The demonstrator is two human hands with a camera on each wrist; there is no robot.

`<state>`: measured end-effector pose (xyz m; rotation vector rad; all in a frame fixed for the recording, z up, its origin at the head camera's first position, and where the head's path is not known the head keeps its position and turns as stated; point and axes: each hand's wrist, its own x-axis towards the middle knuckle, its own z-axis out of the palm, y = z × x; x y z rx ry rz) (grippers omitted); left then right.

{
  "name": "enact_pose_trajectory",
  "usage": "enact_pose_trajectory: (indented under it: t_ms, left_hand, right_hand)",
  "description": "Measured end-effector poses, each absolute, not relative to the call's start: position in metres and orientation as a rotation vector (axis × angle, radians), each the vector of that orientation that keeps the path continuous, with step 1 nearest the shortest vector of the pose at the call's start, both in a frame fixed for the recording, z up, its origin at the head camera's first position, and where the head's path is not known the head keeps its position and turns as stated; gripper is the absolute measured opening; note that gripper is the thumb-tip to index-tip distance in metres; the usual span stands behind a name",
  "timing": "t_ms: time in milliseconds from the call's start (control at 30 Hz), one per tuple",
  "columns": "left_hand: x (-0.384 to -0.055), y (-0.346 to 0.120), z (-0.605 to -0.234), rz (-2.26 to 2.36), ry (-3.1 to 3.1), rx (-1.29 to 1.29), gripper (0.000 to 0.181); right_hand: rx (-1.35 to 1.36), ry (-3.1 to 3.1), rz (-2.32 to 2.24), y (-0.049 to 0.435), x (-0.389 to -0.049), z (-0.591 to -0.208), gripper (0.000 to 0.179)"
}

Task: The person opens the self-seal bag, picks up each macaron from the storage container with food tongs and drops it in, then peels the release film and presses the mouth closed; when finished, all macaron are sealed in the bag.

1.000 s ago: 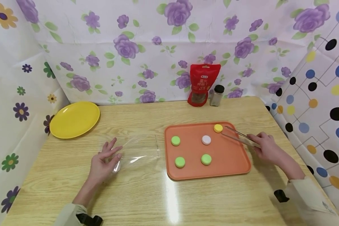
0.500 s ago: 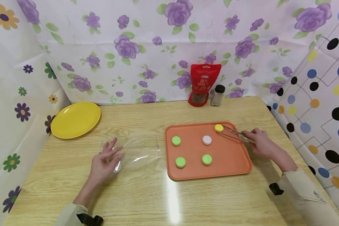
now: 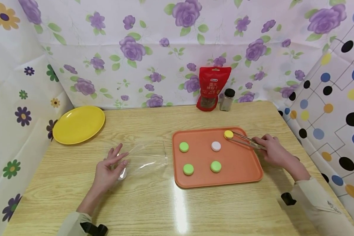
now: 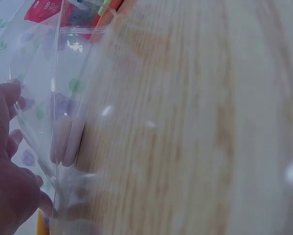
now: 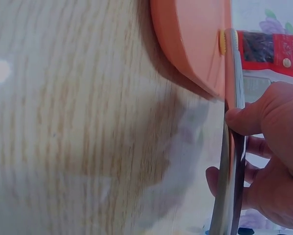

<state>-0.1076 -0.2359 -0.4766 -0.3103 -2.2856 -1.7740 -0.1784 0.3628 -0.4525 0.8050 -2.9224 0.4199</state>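
My left hand [image 3: 106,170] pinches the edge of a clear plastic bag [image 3: 148,159] lying on the table. A pale macaron [image 4: 68,142] shows through the bag in the left wrist view, close to my fingers. On the right, my right hand [image 3: 274,151] grips metal tongs [image 3: 244,141]. Their tips stand on either side of a yellow macaron [image 3: 228,134] near the far right corner of an orange tray [image 3: 242,167]. Also on the tray are a whitish macaron [image 3: 216,146] and three green macarons [image 3: 215,166].
A yellow plate [image 3: 78,126] lies at the back left. Against the floral backdrop stand a red pouch [image 3: 213,83] and a small black-lidded jar [image 3: 226,101], behind the tray. Patterned cloth walls border the table on both sides.
My right hand has moved left with the tongs, bringing their tips from beside the yellow macaron to around it. The left hand stays in place with the bag.
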Motion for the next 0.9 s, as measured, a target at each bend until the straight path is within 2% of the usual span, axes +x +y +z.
enact_pose_trajectory:
  t_ms: [400,633,900]
  left_hand:
    - [-0.108,-0.237,-0.477,-1.734,-2.325,-0.295,0.026]
    - [-0.108,-0.236,-0.477,-1.731,-2.309,-0.31,0.027]
    - [-0.108,-0.238,-0.479,-1.723,-2.313,-0.314,0.029]
  right_hand:
    - [0.936,-2.835,0.406,0.336,-0.171,-0.438,0.051]
    - [0.958,-2.927,0.401,0.297,-0.159,-0.423,0.057]
    - [1.139,-2.845,0.499,0.24,-0.155,-0.42,0.051]
